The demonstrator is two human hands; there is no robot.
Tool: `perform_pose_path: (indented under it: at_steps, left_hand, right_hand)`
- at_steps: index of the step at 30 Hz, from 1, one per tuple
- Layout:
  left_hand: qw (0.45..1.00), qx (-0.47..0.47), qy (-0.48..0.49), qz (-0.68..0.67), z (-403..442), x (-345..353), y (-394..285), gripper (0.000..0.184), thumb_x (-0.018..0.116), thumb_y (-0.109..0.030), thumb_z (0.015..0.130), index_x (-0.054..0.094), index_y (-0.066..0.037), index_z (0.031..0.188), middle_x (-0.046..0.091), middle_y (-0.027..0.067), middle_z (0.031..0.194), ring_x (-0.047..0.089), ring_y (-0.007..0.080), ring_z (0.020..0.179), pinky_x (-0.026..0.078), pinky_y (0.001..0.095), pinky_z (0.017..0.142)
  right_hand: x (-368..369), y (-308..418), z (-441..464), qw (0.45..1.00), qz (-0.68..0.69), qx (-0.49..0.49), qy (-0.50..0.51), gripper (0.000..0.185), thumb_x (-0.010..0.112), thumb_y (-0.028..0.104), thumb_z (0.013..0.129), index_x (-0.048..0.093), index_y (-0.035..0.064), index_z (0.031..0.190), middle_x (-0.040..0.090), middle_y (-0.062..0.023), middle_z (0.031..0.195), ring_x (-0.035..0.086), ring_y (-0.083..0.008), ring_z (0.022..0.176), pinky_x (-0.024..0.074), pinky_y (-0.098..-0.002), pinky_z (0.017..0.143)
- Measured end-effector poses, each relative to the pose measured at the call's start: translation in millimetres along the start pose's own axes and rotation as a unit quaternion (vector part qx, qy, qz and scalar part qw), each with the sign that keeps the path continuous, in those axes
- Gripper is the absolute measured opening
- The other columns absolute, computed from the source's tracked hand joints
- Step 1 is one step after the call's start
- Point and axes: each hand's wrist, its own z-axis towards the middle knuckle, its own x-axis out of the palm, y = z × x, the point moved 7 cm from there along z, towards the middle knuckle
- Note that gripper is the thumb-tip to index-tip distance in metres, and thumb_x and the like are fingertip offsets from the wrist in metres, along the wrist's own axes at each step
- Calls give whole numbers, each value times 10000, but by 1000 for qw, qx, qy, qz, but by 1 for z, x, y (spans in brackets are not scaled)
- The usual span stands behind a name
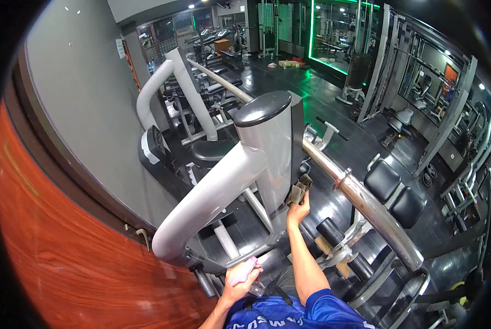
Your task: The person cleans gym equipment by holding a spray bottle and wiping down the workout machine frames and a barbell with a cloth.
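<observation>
My right hand is closed on a crumpled grey-brown cloth. The cloth lies against the side of the thick grey upright of a gym machine, whose top has a glossy black cap. Lower down, near my body, my left hand is wrapped round a spray bottle with a pink head. Part of its clear body shows below the fingers. A curved grey tube of the machine arches down to the left, just above my left hand.
A long metal bar slants past the upright on the right. Black padded seats and foam rollers stand beyond it. At the left is a reddish wood panel beside a grey wall. More gym machines line the far room.
</observation>
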Motion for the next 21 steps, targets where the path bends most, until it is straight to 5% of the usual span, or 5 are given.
perform_pose_path:
  at_steps: [9, 12, 16, 19, 21]
  left_hand:
    - [1000, -15, 12, -7, -9, 6, 7, 274, 650, -19, 886, 631, 28, 1155, 695, 102, 953, 677, 134, 784, 561, 257, 649]
    - [1000, -3, 16, -3, -12, 6, 6, 255, 652, -27, 887, 637, 29, 1135, 696, 102, 944, 678, 134, 778, 561, 256, 644]
    - [1000, -11, -2, -24, -14, 4, 5, 262, 653, -24, 884, 634, 33, 1139, 697, 108, 961, 685, 142, 810, 563, 262, 660]
    - [1000, -10, -4, -20, -13, 0, 8, 246, 648, -18, 886, 629, 39, 1124, 696, 120, 961, 685, 157, 826, 570, 281, 670]
    - [1000, -12, -11, -7, -12, -1, 4, 196, 639, -12, 891, 626, 48, 1077, 695, 138, 931, 679, 180, 826, 580, 310, 669]
  right_hand:
    - [-5, -40, -11, 994, -38, 96, 19, 403, 648, 213, 900, 586, 37, 1256, 703, -126, 1054, 655, -178, 915, 496, -324, 800]
    - [-6, -84, -26, 965, 69, 248, 44, 352, 595, 159, 918, 565, 31, 1245, 671, -101, 1075, 634, -181, 915, 493, -324, 780]
    - [-18, -58, -10, 981, 100, 164, -10, 363, 521, 57, 922, 528, 8, 1281, 620, -85, 1149, 600, -174, 978, 476, -317, 836]
    - [-6, -6, 17, 994, 95, -46, -36, 428, 546, 34, 895, 517, 42, 1323, 615, -106, 1156, 608, -230, 1006, 471, -357, 871]
    - [3, 38, 24, 988, -46, -136, 49, 478, 563, 18, 870, 514, 74, 1343, 605, -131, 1141, 606, -286, 1014, 467, -385, 883]
